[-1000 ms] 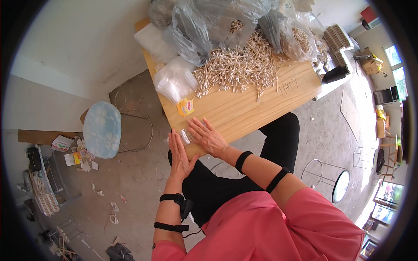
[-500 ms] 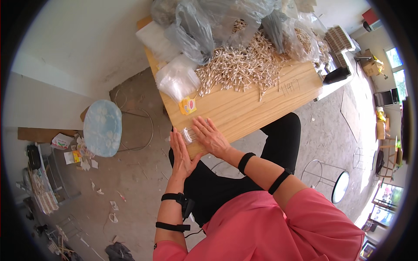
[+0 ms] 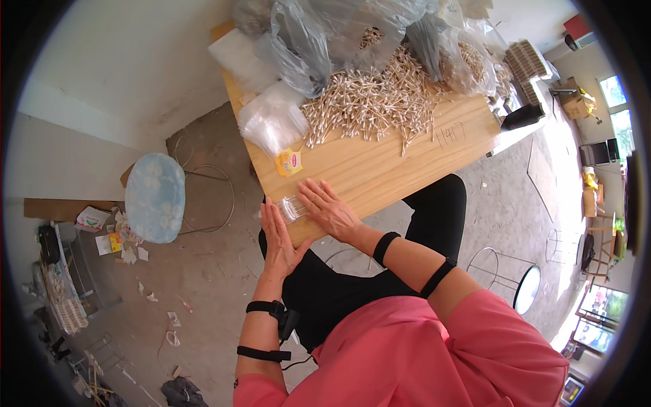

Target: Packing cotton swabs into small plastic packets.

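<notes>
Head view: a clear packet lies on the tabletop near its corner, between the left hand and right hand. Both are flat and uncurled, at its two ends. Beyond lie a yellow card and heaped swabs.

Handwriting marks the table, print the yellow card

Hands partly hide the clear packet; the top edge crops grey bags.
</notes>
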`<move>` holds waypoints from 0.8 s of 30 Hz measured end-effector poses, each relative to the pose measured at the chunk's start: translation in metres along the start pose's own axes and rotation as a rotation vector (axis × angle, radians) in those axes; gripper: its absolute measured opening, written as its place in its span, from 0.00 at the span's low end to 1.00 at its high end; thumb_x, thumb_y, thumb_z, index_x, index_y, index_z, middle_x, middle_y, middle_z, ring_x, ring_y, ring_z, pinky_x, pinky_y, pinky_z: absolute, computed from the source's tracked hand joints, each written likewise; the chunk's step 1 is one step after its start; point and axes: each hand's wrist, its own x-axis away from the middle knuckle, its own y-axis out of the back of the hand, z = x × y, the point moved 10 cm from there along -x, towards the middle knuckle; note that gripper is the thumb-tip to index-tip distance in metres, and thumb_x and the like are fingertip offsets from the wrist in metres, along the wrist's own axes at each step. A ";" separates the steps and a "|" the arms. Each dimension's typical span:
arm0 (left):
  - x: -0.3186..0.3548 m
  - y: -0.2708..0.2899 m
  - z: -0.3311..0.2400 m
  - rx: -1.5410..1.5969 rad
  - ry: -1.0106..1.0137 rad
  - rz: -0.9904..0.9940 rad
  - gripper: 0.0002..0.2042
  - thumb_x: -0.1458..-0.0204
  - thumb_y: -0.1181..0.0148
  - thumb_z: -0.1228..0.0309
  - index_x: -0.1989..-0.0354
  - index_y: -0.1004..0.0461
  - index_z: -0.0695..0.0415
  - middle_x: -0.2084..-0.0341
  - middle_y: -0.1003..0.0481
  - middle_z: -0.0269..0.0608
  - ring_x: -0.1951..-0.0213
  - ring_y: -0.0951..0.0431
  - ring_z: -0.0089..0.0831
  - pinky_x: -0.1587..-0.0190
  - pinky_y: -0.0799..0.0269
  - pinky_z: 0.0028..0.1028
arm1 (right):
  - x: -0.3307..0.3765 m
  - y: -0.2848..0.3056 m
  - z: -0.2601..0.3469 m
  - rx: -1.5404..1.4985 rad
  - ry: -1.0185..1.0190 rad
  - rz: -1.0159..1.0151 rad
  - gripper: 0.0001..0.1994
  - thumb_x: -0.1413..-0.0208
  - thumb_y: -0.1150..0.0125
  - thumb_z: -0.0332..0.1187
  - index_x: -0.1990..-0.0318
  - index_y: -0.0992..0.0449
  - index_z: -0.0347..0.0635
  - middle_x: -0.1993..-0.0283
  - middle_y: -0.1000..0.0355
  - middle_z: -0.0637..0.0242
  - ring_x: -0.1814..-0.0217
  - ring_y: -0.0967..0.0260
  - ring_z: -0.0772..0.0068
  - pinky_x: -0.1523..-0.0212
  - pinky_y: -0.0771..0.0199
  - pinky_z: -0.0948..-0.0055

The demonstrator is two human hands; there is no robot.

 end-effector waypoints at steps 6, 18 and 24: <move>-0.001 0.000 -0.002 -0.027 -0.010 -0.002 0.59 0.54 0.27 0.58 0.26 0.71 0.64 0.26 0.68 0.63 0.25 0.67 0.61 0.27 0.66 0.56 | 0.000 -0.001 -0.003 0.000 -0.013 -0.011 0.29 0.36 0.48 0.38 0.30 0.43 0.38 0.23 0.51 0.56 0.19 0.63 0.55 0.22 0.64 0.53; -0.001 0.000 -0.001 -0.045 0.006 0.004 0.60 0.55 0.27 0.58 0.26 0.70 0.65 0.26 0.67 0.63 0.26 0.66 0.61 0.27 0.66 0.56 | -0.007 0.005 0.002 -0.008 0.020 -0.013 0.29 0.36 0.47 0.40 0.31 0.42 0.37 0.24 0.49 0.57 0.19 0.61 0.57 0.22 0.64 0.52; 0.000 0.001 -0.002 -0.049 -0.010 -0.009 0.59 0.55 0.27 0.59 0.26 0.70 0.65 0.26 0.67 0.64 0.26 0.65 0.62 0.27 0.64 0.56 | -0.008 0.000 0.004 0.046 0.058 0.018 0.28 0.36 0.48 0.41 0.31 0.40 0.36 0.24 0.48 0.57 0.19 0.61 0.58 0.22 0.64 0.52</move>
